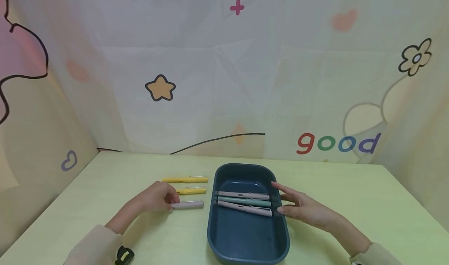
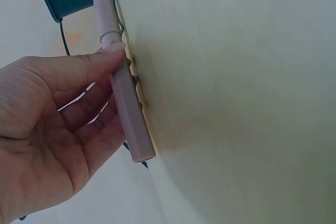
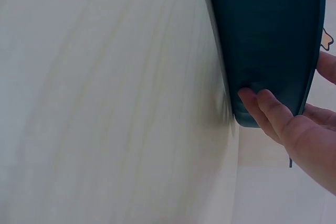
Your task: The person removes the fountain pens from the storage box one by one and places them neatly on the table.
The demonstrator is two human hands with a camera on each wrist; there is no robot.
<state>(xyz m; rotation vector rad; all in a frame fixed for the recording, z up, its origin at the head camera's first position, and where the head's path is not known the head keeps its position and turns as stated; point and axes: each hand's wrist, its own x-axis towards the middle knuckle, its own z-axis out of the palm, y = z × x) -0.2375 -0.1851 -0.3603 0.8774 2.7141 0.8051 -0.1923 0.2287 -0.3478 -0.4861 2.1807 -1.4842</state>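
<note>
My left hand [image 1: 158,198] pinches a pale pink capped pen [image 2: 131,114] between thumb and fingers, its cap end pointing at the tray. Whether the pen touches the table or hangs just over it, I cannot tell. Just beyond that hand lie two yellow pens [image 1: 189,180], one behind the other. A dark blue tray [image 1: 249,237] stands to the right, with two pale pink pens [image 1: 245,208] and a green pen [image 1: 245,201] lying crosswise inside. Against the tray's right side rests my right hand [image 1: 308,210], fingers loosely spread, some touching the outer wall.
Everything stands on a light yellow-green tabletop [image 1: 350,202]. A printed cloth [image 1: 196,113] rises along the table's back and sides. Near the left sleeve, a small black object [image 1: 124,255] with a yellow mark shows at the bottom edge.
</note>
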